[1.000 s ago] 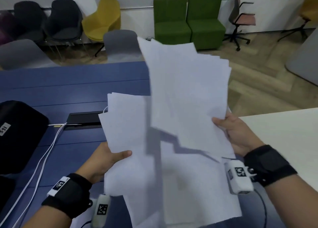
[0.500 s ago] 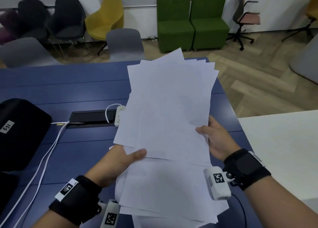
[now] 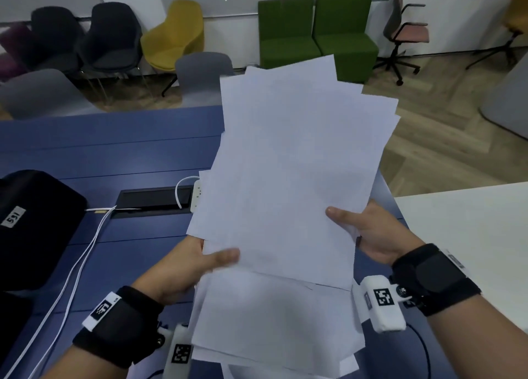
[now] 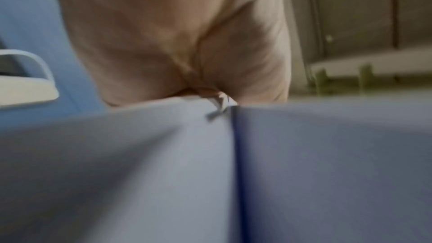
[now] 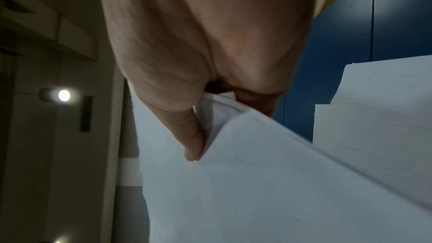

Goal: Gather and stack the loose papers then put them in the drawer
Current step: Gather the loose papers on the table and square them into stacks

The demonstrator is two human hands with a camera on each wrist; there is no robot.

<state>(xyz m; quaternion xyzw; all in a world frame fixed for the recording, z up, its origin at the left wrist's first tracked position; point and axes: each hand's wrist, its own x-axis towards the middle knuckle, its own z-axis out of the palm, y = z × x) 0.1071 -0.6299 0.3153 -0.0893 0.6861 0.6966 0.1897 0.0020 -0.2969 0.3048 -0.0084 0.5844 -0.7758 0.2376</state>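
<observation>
A loose, uneven sheaf of white papers (image 3: 288,184) is held up over the blue table (image 3: 85,144), its edges fanned and not squared. My left hand (image 3: 197,267) pinches the sheaf's left edge, thumb on top and fingers hidden beneath. My right hand (image 3: 363,230) grips the right edge the same way, thumb (image 5: 187,136) lying on the paper (image 5: 268,182). In the left wrist view the palm (image 4: 175,43) shows above blurred sheets (image 4: 140,163). More white sheets (image 3: 271,321) lie lower, near my wrists. No drawer is in view.
A black bag (image 3: 31,224) sits at the table's left, with white cables (image 3: 71,267) running past it. A black cable hatch (image 3: 154,198) and a white power strip (image 3: 197,195) lie mid-table. A white table (image 3: 471,235) stands right. Chairs (image 3: 174,35) and green seats (image 3: 314,32) stand beyond.
The two separate bunches of sheets have been brought together into one overlapping sheaf. Both hands have moved closer to each other and keep their hold on the paper.
</observation>
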